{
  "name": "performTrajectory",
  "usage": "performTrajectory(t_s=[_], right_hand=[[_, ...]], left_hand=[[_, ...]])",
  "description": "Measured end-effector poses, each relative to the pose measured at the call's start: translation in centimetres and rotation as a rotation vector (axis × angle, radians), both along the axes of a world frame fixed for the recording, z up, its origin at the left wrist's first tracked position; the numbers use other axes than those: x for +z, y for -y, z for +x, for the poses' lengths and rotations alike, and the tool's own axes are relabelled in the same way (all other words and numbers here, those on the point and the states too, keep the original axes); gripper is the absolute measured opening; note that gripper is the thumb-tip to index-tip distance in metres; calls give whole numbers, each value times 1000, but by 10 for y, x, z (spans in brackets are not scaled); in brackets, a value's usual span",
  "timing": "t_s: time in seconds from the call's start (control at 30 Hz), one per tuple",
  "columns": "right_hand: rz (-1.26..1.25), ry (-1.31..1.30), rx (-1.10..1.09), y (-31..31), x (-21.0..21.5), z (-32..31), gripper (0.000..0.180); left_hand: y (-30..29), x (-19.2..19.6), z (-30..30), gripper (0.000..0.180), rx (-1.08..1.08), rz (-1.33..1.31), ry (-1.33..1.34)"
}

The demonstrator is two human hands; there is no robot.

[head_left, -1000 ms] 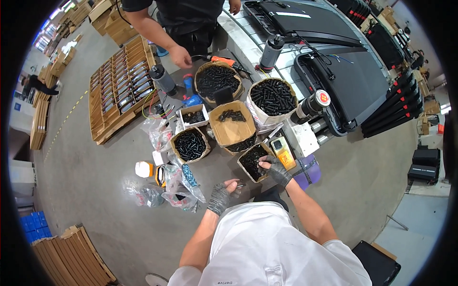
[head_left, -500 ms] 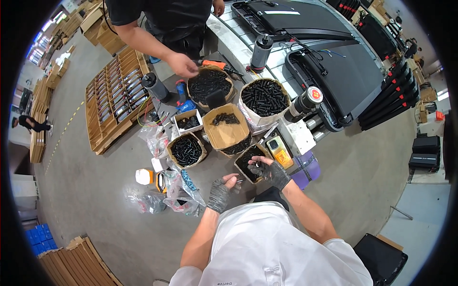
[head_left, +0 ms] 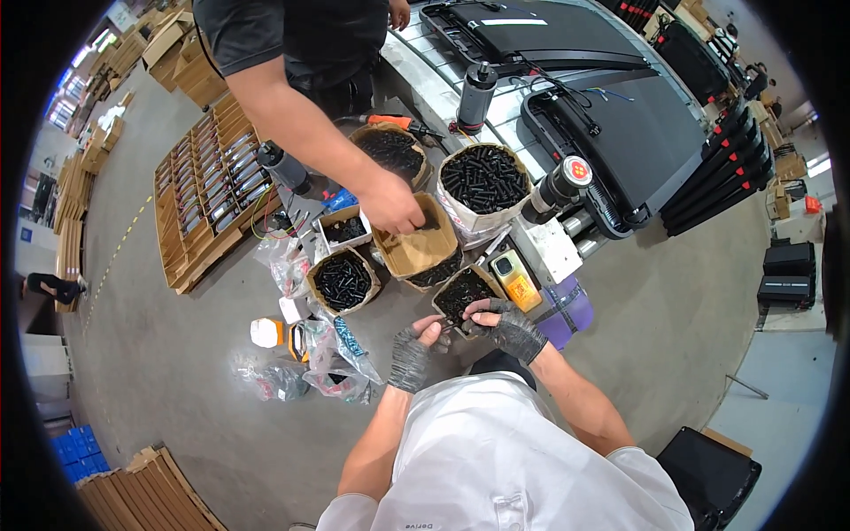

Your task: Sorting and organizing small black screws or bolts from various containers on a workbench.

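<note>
Close together in front of my shirt are both my hands, in grey fingerless gloves. My left hand is closed, thumb and fingertips pinched on something small and dark that I cannot make out. Its fingertips nearly meet those of my right hand, which is also closed in a pinch; what it holds is too small to name. Just beyond them stands a cardboard box of small dark parts. A co-worker's hand reaches into an open carton holding a few dark pieces.
Around the carton stand a box of black bolts, a white container of black cylindrical parts and a small white box. A phone lies beside a purple case. Plastic bags lie left; large black panels fill the right-hand table.
My right hand has come down out of the box of small dark parts toward my left fingertips. The co-worker's hand has moved from the back box into the middle carton.
</note>
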State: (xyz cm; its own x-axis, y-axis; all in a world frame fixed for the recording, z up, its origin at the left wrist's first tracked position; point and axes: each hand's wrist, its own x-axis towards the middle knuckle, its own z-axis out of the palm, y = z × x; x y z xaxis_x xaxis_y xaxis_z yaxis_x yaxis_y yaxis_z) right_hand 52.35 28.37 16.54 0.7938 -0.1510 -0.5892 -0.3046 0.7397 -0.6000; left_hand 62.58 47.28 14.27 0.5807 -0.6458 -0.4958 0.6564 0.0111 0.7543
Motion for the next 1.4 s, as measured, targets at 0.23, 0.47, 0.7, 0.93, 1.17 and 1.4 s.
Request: performTrajectory(t_s=[0.23, 0.47, 0.7, 0.93, 1.17, 1.4], right_hand=[[-203, 0, 66, -11, 9, -2, 23], [-326, -21, 65, -18, 8, -3, 26], [-499, -23, 88, -26, 18, -3, 23], [-298, 7, -34, -29, 15, -6, 29], [209, 97, -143, -14, 20, -9, 37], [114, 40, -146, -11, 13, -15, 27]], left_hand=[[4, -10, -2, 27, 11, 32, 133], [9, -6, -5, 26, -23, 75, 216], [14, -13, -12, 28, 80, -15, 6], [19, -17, -12, 31, 108, -120, -188], [4, -14, -6, 37, 75, -178, -268], [1, -6, -5, 38, 64, -149, -227]])
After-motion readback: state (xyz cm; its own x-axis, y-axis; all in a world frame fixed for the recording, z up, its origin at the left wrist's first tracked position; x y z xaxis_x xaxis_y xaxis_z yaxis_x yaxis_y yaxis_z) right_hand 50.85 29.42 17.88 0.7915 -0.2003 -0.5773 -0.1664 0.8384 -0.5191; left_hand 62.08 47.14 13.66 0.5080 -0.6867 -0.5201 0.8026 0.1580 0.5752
